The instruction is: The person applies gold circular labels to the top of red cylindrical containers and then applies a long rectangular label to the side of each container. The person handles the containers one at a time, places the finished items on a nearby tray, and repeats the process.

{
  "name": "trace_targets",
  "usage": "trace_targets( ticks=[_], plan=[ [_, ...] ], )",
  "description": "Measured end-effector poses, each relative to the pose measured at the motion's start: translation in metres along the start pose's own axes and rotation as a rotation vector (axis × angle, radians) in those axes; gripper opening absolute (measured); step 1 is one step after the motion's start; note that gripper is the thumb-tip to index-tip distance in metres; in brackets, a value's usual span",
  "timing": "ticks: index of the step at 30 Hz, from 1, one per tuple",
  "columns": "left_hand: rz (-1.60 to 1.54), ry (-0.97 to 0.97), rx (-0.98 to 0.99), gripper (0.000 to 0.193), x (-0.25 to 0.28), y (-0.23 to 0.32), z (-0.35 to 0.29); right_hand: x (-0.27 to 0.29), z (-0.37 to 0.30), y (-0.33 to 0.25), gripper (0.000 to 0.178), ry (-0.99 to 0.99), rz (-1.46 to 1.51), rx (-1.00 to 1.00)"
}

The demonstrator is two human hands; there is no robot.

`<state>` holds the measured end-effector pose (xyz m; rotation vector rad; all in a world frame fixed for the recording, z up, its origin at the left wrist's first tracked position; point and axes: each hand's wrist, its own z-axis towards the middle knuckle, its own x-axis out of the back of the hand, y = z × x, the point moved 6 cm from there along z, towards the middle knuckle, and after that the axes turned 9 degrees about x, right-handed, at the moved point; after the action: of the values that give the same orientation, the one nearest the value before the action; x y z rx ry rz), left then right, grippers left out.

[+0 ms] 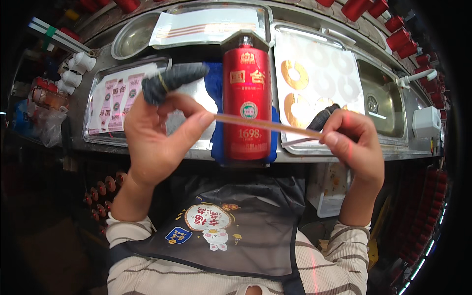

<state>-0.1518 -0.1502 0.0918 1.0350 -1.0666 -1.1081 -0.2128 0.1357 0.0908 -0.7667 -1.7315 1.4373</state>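
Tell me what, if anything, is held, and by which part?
A thin, straight golden strip: left hand pinches its left end, right hand its right end.

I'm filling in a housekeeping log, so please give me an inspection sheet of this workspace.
Surface: metal counter.
Job's things: thin strip, slightly blurred; red bottle behind it; blue material at the bottle's sides.
Clutter: sheet with ring-shaped labels, pink label sheet, metal bowl, clear plastic bag.
Hands: left hand and right hand pinch opposite strip ends; dark finger covers on both.
Cables: nothing seen.
Surroundings: sink basin at right; red containers at upper right.
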Motion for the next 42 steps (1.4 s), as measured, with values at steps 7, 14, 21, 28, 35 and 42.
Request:
trace_targets(
  ticks=[7, 14, 21, 28, 35, 42],
  plan=[
    [-0.23, 0.127, 0.345, 0.048, -0.009, -0.069, -0.075, -0.038, -0.03, 0.063, 0.013, 0.128, 0.11, -0.111],
    [-0.312, 0.082, 0.355, 0.043, -0.018, -0.08, -0.074, -0.037, -0.028, 0.073, 0.014, 0.169, 0.144, -0.059],
    [-0.335, 0.074, 0.381, 0.038, -0.022, -0.089, -0.073, -0.036, -0.031, 0.081, 0.009, 0.139, 0.214, -0.1],
    [-0.328, 0.066, 0.39, 0.032, -0.03, -0.092, -0.072, -0.031, -0.03, 0.087, 0.01, 0.162, 0.173, -0.112],
    [-0.324, 0.068, 0.426, 0.028, -0.033, -0.096, -0.073, -0.035, -0.027, 0.091, 0.014, 0.17, 0.14, -0.058],
    [-0.297, 0.065, 0.424, 0.028, -0.034, -0.096, -0.072, -0.036, -0.025, 0.094, 0.013, 0.146, 0.079, -0.091]
  ],
)
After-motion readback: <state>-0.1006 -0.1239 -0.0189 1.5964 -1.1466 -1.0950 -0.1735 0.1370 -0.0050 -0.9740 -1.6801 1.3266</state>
